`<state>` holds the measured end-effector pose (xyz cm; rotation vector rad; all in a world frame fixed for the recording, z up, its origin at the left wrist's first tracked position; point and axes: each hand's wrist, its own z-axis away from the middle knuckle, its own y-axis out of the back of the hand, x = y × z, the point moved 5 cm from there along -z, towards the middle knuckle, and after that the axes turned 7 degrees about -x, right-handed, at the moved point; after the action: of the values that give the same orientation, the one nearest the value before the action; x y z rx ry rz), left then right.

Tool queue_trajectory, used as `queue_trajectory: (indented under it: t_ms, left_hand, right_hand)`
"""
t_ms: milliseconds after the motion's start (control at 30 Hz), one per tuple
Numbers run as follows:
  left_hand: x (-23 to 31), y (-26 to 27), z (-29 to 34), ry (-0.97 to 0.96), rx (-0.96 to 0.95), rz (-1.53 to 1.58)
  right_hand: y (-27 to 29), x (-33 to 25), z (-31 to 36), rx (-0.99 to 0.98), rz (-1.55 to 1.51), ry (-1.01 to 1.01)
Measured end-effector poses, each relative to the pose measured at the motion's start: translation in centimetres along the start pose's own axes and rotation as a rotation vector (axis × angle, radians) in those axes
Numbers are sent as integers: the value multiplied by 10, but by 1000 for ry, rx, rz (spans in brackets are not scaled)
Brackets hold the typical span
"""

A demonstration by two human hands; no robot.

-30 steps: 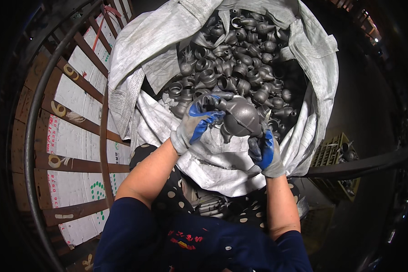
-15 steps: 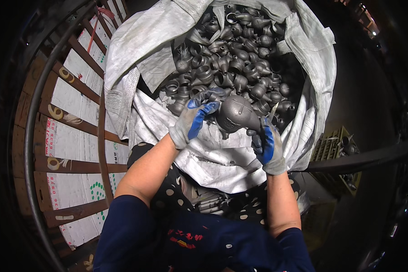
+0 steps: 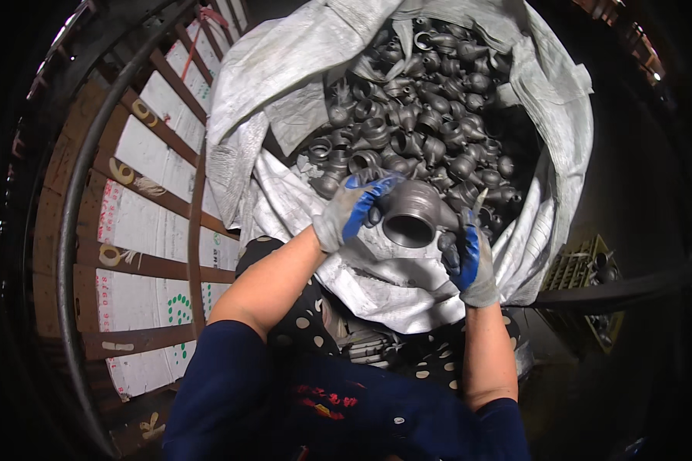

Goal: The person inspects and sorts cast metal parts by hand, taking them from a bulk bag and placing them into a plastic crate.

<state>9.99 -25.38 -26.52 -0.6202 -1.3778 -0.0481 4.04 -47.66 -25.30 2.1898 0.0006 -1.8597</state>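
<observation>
Left grip: I have the gloved left hand (image 3: 354,211) grasping a dark grey metal casting (image 3: 415,206) by its side.
Right grip: my gloved right hand (image 3: 478,265) clasps its narrow end; a pale pointed piece (image 3: 480,200) juts above.
Casting: between both grips, round mouth facing my camera.
Castings heap (image 3: 432,115): beyond the grips, inside the white woven sack (image 3: 257,65).

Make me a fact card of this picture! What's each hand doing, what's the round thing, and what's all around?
Left hand: gloved, beside the metal part; touching is unclear
Right hand: gloved, at the part's narrow end
Metal part: dark gray, rounded, round opening showing
White bag: open, holding many gray parts
Left side: brown slats, white boards behind
Right side: yellowish crate
</observation>
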Motion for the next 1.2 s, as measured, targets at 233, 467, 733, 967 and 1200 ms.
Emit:
queue_trajectory:
  t_ms: [233,467,733,967,1200]
  left_hand:
    - [60,16,28,-244,80,220]
    - [279,132,144,-790,513,-182]
    - [426,257,297,-15,1590,-2097]
    - [363,216,197,-881,1263,-1319]
    - [38,76,-73,-267,132,-660]
  right_hand:
    - [-27,9,-3,-236,-600,-196]
    - [-21,-9,2,-134,-607,-196]
    - [4,-2,-3,-139,-404,-95]
    - [10,-14,1,-4,-697,-75]
    - [15,-16,1,69,-628,-85]
